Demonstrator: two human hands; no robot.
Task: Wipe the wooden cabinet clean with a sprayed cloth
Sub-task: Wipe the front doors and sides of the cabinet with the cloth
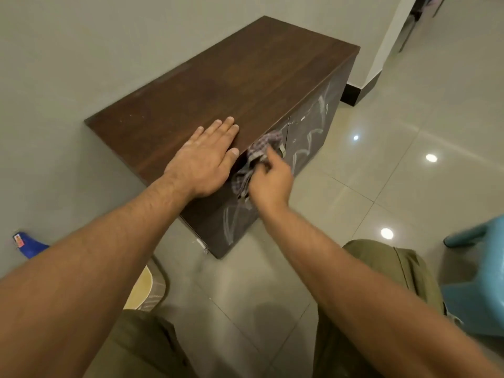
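A low dark brown wooden cabinet [240, 77] stands against the grey wall. Its front doors carry white chalk-like scribbles [305, 143]. My left hand [204, 162] lies flat, fingers spread, on the cabinet's top near the front edge and holds nothing. My right hand [270, 181] grips a crumpled checked cloth [253, 162] and presses it against the upper part of the front door, just under the top edge. A metal door handle [282, 151] shows right beside the cloth.
A teal plastic stool [477, 282] stands on the tiled floor at the right. A blue object with a label [27, 245] lies by the wall at the left. A yellow and grey item [148, 290] sits beside my left knee. A white pillar [387, 42] rises behind the cabinet.
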